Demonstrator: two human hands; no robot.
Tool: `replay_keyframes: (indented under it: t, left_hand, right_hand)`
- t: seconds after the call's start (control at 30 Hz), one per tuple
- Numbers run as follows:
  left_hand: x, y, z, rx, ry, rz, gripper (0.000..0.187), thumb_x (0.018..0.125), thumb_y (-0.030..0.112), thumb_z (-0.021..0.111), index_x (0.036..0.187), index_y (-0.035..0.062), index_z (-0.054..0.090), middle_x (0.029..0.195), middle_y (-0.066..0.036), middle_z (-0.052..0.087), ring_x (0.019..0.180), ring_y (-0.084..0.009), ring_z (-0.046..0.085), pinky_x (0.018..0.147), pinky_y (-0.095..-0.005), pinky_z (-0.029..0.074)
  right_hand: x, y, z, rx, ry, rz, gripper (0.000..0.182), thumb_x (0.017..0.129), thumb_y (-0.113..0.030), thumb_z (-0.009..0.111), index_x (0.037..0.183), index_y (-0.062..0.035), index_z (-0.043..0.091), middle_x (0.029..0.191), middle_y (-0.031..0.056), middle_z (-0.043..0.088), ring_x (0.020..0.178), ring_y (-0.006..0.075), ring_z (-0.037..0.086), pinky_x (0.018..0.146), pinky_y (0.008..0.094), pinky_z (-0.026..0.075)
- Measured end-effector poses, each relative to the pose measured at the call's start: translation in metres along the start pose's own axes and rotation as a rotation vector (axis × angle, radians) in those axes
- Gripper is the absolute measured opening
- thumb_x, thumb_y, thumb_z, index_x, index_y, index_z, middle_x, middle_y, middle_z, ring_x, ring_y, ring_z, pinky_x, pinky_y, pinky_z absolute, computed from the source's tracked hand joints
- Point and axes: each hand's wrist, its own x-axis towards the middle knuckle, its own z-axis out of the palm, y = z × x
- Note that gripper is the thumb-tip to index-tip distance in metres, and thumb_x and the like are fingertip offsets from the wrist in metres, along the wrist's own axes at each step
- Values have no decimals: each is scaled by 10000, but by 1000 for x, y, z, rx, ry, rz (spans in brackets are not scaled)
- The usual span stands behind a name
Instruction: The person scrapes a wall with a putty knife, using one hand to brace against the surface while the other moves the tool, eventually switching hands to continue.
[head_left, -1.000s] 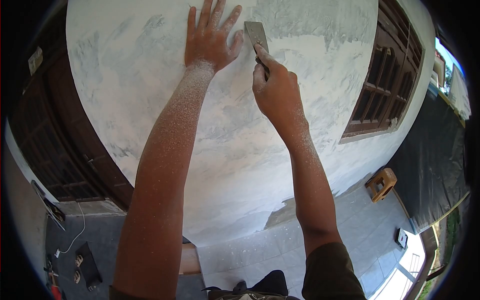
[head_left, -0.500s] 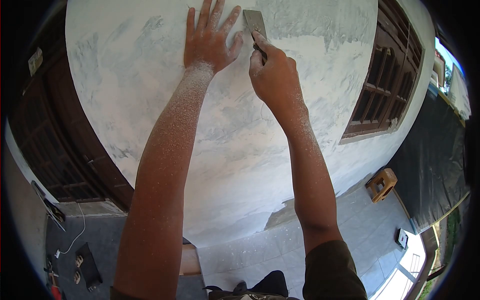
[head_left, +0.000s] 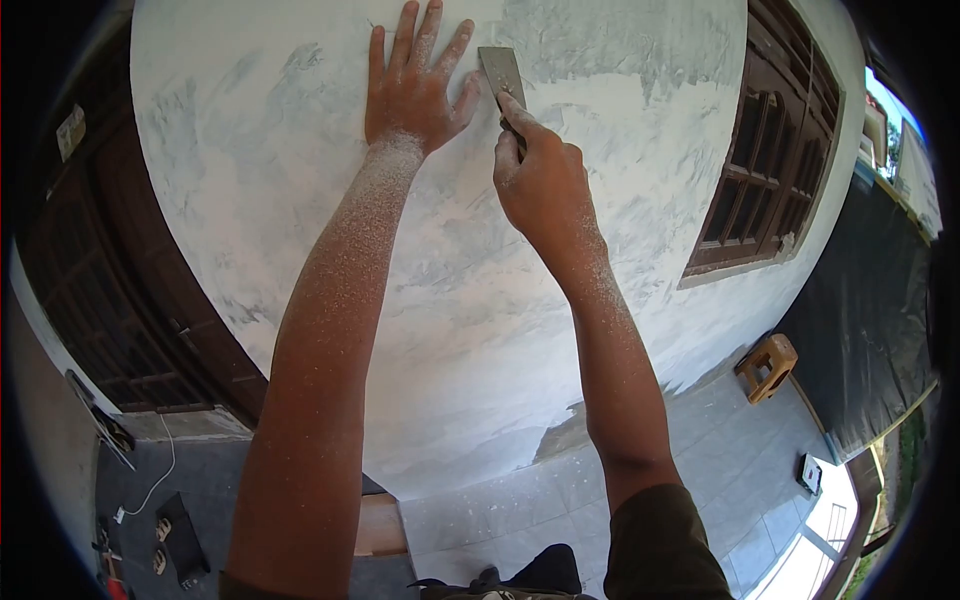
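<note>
- Step, judged: putty knife [head_left: 502,72] blade applied to patchy wall [head_left: 480,300], just right of left hand [head_left: 412,100].
- Grip: right hand [head_left: 548,185] pinches handle, index finger extended; left spread on wall.
- Any next stroke calls for steady blade angle, thumb clearance.
- Count: putty knife 1; hands 2; stool [head_left: 776,349] 1, right.

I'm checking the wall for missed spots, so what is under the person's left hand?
The left hand is spread against the whitish wall, which shows between the fingers. The patch under the palm is covered, so its condition cannot be seen.
</note>
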Motion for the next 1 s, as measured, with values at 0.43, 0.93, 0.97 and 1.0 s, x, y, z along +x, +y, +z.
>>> replay_keyframes:
  t: [0.43, 0.93, 0.97, 1.0]
  left_hand:
    - [-1, 1, 0, 32, -37, -5, 639, 915, 430, 598, 1484, 167, 477, 1643, -141, 244, 1537, -305, 160, 1248, -544, 90]
    - [0, 1, -1, 2, -53, -10, 649, 927, 427, 589, 1504, 166, 446, 1648, -140, 228, 1540, -298, 148, 1251, -540, 70]
    - [2, 0, 0, 6, -47, -13, 649, 927, 427, 589, 1504, 166, 446, 1648, -140, 228, 1540, -298, 148, 1251, -540, 70]
    - [1, -1, 1, -9, -35, -9, 648, 925, 422, 592, 1503, 166, 448, 1647, -140, 230, 1540, -298, 149, 1251, -540, 72]
  right_hand:
    - [21, -6, -2, 48, 29, -6, 381, 984, -159, 497, 1329, -61, 624, 936, 249, 723, 862, 414, 721, 806, 508, 588]
    - [1, 0, -5, 2, -26, 19, 374, 985, -153, 505, 1326, -67, 630, 975, 248, 724, 900, 389, 726, 819, 492, 591]
    - [5, -1, -4, 2, -24, 12, 374, 985, -153, 505, 1326, -67, 630, 975, 248, 724, 900, 389, 726, 819, 492, 591]
    - [11, -1, -2, 17, -2, -1, 373, 986, -152, 504, 1325, -64, 631, 976, 247, 724, 898, 387, 727, 816, 492, 592]
